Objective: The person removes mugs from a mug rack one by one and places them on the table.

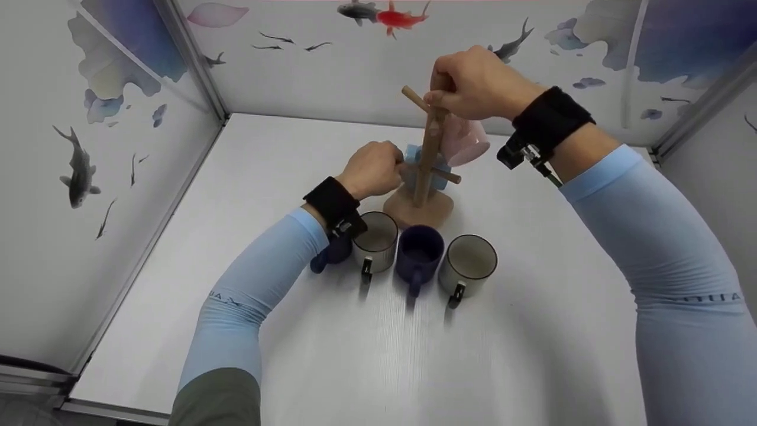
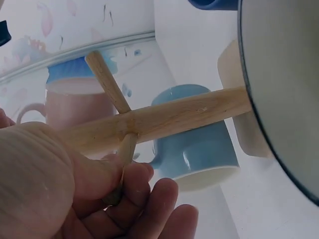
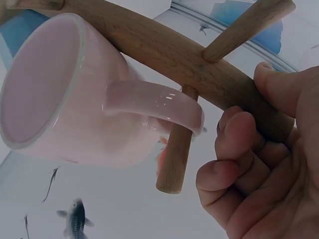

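Note:
A wooden mug tree (image 1: 424, 177) stands on the table, its post leaning slightly. My right hand (image 1: 482, 83) grips the top of the post, thumb on one side and curled fingers on the other. Lower down, my left hand (image 1: 371, 168) pinches a side peg (image 2: 128, 146) between thumb and fingers. From an upper peg a pink mug (image 3: 75, 94) hangs by its handle, close below the right hand. A light blue mug (image 2: 194, 144) hangs lower, partly behind the post in the head view.
In front of the wooden base, a row holds a dark blue mug (image 1: 338, 251) partly hidden by the left wrist, a black-rimmed pale mug (image 1: 378, 254), another dark blue mug (image 1: 419, 260) and a second black-rimmed pale mug (image 1: 464, 278). Printed walls (image 1: 307, 77) enclose the white table (image 1: 384, 367).

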Demonstrator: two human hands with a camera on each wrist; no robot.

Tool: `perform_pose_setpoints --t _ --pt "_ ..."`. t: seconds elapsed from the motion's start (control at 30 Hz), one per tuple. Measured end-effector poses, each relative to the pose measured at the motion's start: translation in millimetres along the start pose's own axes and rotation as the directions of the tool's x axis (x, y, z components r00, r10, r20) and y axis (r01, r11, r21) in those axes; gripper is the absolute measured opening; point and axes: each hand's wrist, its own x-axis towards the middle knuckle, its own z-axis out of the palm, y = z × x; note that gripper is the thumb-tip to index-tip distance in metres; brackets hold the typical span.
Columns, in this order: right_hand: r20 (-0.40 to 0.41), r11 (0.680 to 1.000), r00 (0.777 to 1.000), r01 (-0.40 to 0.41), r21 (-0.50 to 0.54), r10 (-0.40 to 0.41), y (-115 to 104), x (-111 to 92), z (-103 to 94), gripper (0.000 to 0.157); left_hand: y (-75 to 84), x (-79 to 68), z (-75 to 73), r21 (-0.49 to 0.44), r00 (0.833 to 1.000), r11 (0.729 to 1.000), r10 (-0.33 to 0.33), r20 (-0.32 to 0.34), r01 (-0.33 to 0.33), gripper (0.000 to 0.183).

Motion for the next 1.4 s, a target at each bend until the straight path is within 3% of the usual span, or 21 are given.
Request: perform_pose_setpoints --t 0.27,0.5,0.77,1.13,1.4 --pt "-0.075 0.998 0.997 -0.021 0.056 0.025 0 -4 -4.7 0.03 -6.7 12.7 -6.5 -0.065 0.999 0.998 -0.012 -0.034 0.009 0.028" --pt "-0.118 0.995 0.991 -0.06 0.08 0.07 -3 -4 -4.4 0.033 -13.2 21.1 -14.0 -0.105 1.0 0.994 -0.02 -0.01 0.018 0.027" --pt "-0.087 0.974 0.974 -0.196 0.116 0.207 -14 1 -2.3 0.036 -19.3 31.2 -22.7 -0.15 0.999 0.988 -0.038 0.029 0.042 0.028" --pt "-0.069 0.949 0.953 -0.282 0.141 0.294 -19 12 1.3 0.039 -19.5 44.3 -27.8 -0.155 0.993 0.984 -0.071 0.094 0.085 0.029" --pt "-0.072 0.934 0.938 -0.325 0.149 0.338 -12 23 3.6 0.043 -21.8 50.3 -24.0 -0.155 0.993 0.984 -0.077 0.093 0.091 0.034"
